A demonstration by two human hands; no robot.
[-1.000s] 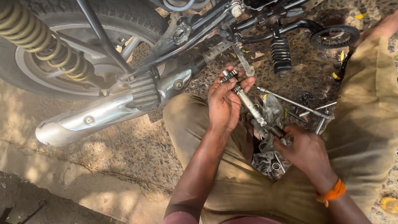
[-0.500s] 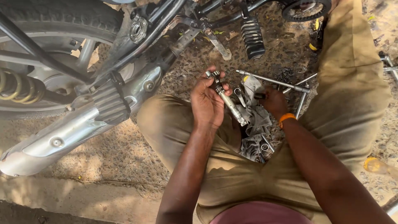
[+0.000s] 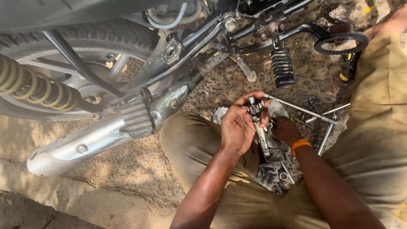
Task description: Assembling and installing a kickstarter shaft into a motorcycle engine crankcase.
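My left hand grips a greasy metal shaft with small gears at its upper end, holding it nearly upright between my knees. My right hand, with an orange band at the wrist, is closed around the lower part of the same shaft, just above a grey metal engine part lying on the ground. A long metal T-handle wrench lies just beyond my hands.
A motorcycle stands in front of me: rear wheel, yellow spring shock, chrome exhaust, black foot peg and a sprocket at upper right. My khaki-trousered legs frame the gravel ground.
The view has shifted, so the motorcycle sits differently in frame. My right hand has moved up from the part on the ground to the shaft. My left hand keeps its grip.
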